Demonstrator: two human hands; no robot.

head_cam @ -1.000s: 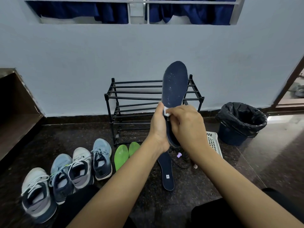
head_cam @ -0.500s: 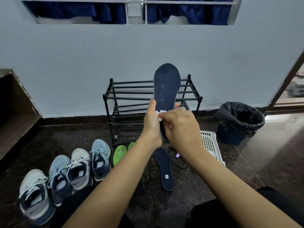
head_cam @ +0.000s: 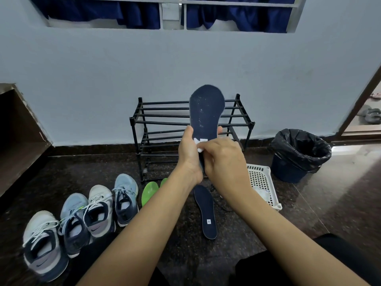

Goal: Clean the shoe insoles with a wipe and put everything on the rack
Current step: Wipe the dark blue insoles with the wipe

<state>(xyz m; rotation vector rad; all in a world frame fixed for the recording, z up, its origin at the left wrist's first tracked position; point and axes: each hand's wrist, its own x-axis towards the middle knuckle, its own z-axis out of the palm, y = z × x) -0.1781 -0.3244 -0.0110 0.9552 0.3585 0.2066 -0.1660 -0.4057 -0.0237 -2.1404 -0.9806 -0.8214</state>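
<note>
My left hand grips a dark blue insole upright in front of the black shoe rack. My right hand holds a white wipe against the insole's lower part, near a small white label. Its heel end is hidden behind my hands. A second dark blue insole lies flat on the floor below. Two green insoles lie beside the rack's foot. Several sneakers stand in a row at the left.
A white plastic basket holding something white sits on the floor to the right. Beyond it is a bin with a black liner. A wooden ledge runs along the left wall and a doorway opens at far right.
The insole has tilted slightly and shifted left in view across the frames. My right hand with the wipe has stayed at the insole's lower part, moving only a little.
</note>
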